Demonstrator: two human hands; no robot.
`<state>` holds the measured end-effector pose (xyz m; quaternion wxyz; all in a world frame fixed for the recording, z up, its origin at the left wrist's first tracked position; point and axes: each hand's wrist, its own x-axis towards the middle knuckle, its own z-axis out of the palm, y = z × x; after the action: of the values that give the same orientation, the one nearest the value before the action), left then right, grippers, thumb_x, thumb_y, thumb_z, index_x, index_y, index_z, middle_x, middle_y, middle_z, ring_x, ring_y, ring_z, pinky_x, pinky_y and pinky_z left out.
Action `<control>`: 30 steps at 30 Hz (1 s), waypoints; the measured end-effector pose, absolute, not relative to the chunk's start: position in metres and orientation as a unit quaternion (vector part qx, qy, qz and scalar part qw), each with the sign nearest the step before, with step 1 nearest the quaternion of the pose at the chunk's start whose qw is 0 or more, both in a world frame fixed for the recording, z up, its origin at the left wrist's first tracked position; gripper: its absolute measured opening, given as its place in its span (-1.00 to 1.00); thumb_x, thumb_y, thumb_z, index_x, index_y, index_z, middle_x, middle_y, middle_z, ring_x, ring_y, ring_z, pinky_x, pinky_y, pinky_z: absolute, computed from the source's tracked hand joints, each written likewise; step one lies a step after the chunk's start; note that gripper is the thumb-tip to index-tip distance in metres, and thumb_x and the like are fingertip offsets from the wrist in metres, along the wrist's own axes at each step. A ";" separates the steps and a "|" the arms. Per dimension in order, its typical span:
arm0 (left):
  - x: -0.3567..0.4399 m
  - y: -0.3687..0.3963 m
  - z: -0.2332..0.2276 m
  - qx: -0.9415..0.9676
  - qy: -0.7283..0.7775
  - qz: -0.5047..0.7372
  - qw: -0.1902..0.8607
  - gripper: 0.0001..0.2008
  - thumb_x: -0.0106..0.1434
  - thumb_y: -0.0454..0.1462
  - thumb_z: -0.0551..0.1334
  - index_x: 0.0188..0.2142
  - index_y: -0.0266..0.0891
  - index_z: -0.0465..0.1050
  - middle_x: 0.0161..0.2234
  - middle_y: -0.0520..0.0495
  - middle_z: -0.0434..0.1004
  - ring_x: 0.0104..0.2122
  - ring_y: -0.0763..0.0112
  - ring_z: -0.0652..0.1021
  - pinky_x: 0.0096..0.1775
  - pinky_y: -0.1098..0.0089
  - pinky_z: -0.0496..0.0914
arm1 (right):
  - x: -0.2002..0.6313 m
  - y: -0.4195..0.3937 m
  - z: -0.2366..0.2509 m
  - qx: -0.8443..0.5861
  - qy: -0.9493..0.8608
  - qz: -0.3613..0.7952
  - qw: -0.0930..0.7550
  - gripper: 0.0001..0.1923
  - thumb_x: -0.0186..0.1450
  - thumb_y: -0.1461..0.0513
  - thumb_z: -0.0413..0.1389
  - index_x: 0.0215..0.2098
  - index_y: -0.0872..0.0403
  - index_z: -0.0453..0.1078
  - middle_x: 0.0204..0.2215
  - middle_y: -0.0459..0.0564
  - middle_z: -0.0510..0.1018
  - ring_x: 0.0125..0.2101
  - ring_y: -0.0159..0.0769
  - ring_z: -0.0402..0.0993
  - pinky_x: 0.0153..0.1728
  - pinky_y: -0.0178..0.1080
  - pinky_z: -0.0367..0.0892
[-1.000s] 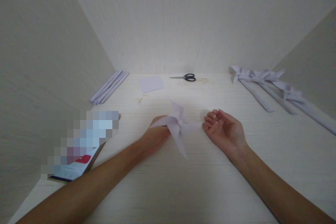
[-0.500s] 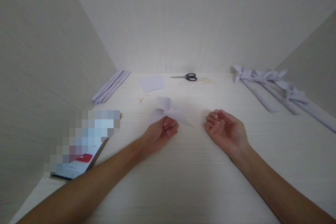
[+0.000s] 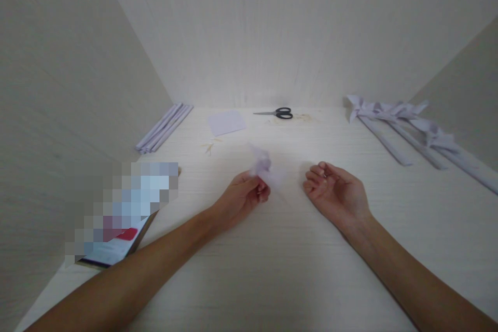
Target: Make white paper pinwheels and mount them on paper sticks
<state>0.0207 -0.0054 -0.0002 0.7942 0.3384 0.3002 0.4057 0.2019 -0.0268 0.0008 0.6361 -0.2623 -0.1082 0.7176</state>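
Note:
A white paper pinwheel point(image 3: 264, 165), blurred by motion, is pinched between the thumb and fingers of my left hand point(image 3: 245, 193) near the middle of the table. Its blades stick out above and to the right of my fingertips. On the right, my right hand point(image 3: 336, 192) rests palm up on the table with its fingers loosely curled. I see nothing in that palm, and a gap separates it from the pinwheel.
Rolled paper sticks point(image 3: 165, 128) lie at the back left. A paper sheet point(image 3: 226, 122), scissors point(image 3: 283, 113) and small yellowish scraps point(image 3: 210, 146) are at the back. Several finished pinwheels point(image 3: 400, 111) on paper sticks lie at right. A partly blurred tablet point(image 3: 112, 250) leans at left.
The pinwheel in my left hand has turned and shifted slightly right, its blades now bunched and seen more from the side. My left hand has rolled a little; the right stays put.

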 end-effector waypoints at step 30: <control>0.018 -0.005 -0.004 0.352 0.253 0.410 0.802 -0.80 -0.06 -0.23 0.27 -0.66 -0.32 0.34 -0.67 0.06 0.27 -0.59 0.59 0.33 -0.47 0.52 0.24 | 0.196 -0.028 0.001 -0.313 -0.155 0.731 0.586 -0.93 0.07 0.33 0.03 -0.52 0.16 0.35 -0.60 -0.10 0.37 -0.61 -0.52 0.25 -0.57 -0.44 0.24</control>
<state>0.0183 -0.0048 -0.0044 0.8024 0.3524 0.2534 0.4096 0.1959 -0.0285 0.0008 0.5865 -0.3128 -0.1554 0.7308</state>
